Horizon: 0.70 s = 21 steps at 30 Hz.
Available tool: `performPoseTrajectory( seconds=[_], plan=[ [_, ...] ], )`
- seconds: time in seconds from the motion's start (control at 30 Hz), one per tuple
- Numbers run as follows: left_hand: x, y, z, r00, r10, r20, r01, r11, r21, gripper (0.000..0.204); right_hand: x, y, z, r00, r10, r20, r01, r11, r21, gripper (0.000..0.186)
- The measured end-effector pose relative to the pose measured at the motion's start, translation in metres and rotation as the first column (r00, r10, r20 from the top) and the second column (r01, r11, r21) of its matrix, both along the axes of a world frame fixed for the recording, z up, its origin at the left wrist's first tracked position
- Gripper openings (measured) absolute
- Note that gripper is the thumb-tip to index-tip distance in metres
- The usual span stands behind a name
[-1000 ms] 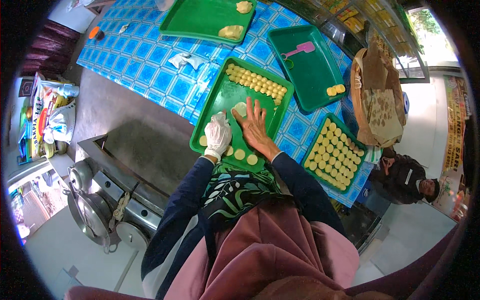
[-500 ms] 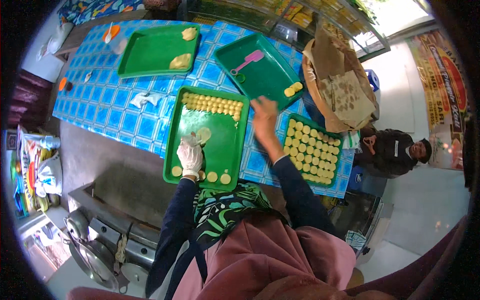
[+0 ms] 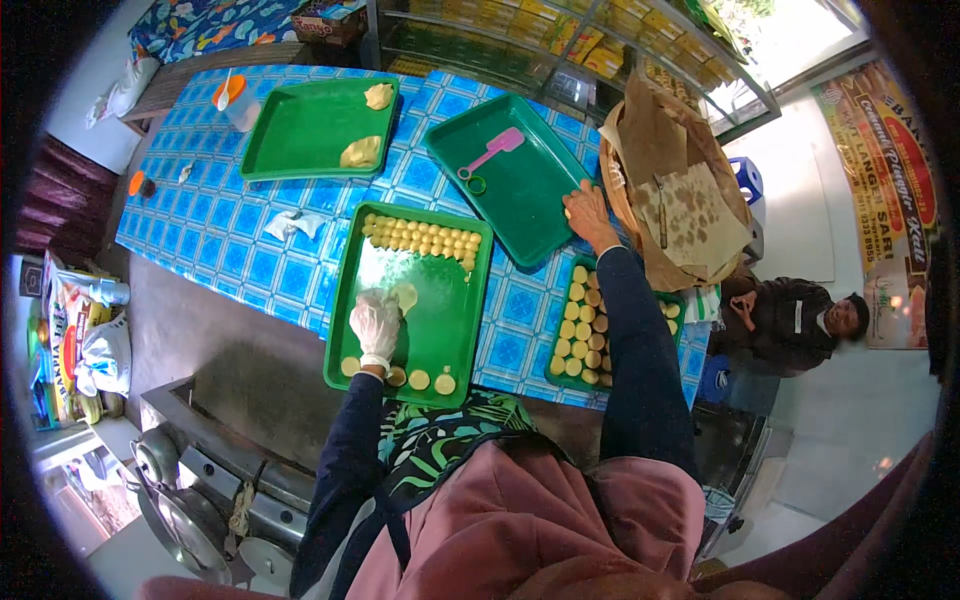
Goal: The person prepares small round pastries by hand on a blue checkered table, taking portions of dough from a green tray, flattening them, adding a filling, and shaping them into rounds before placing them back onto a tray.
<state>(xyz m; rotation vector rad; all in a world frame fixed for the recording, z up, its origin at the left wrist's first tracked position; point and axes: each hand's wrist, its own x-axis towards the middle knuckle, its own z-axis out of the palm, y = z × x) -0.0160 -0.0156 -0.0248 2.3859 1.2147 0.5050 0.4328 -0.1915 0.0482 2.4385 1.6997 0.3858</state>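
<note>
My left hand (image 3: 376, 325), in a clear white glove, rests in the middle green tray (image 3: 482, 300) with its fingers curled. A thin pale dough disc (image 3: 406, 296) lies at its fingertips; anything inside the hand is hidden. Small dough balls (image 3: 420, 236) stand in rows at that tray's far end, and several flat dough rounds (image 3: 419, 380) lie along its near edge. My bare right hand (image 3: 590, 214) reaches over the right corner of the teal tray (image 3: 515, 215). Its fingers close on a yellow dough round (image 3: 568, 213), mostly covered by the hand.
Beneath my right forearm is a tray of dough rounds (image 3: 578, 330). The teal tray holds a pink toy shovel (image 3: 492, 150) and a green ring (image 3: 477, 185). Farther left, another green tray (image 3: 300, 130) bears dough lumps (image 3: 361, 152). A paper-lined basket (image 3: 690, 215) stands right; a person (image 3: 800, 318) is beyond.
My right hand has moved right, from between the trays to the yellow rounds at the teal tray's corner. My left hand stays beside the thin disc. The whole view has shifted slightly.
</note>
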Motion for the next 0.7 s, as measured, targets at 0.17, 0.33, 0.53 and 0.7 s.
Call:
performPoseTrajectory(
  seconds=[0.17,0.33,0.53,0.7],
  plan=[
    [-0.009,-0.010,0.021,0.996,-0.084,0.036,0.084,0.996,-0.004,0.021,-0.003,0.006,0.000,0.997,0.029,-0.073,-0.038,0.991,-0.128,0.014],
    [-0.008,0.005,0.017,0.977,-0.211,-0.009,0.211,0.976,0.048,0.014,-0.003,0.006,0.003,0.995,-0.015,-0.095,-0.004,0.980,-0.199,0.022],
    [-0.016,0.024,0.032,0.958,-0.246,0.149,0.279,0.922,-0.267,0.014,-0.073,0.029,0.012,0.924,-0.085,-0.374,0.158,0.973,0.169,0.026],
    [-0.011,0.028,0.038,0.983,0.103,0.152,0.006,0.811,-0.585,0.025,-0.233,0.073,0.022,0.529,0.210,-0.822,0.271,0.876,0.398,0.030]
  ],
)
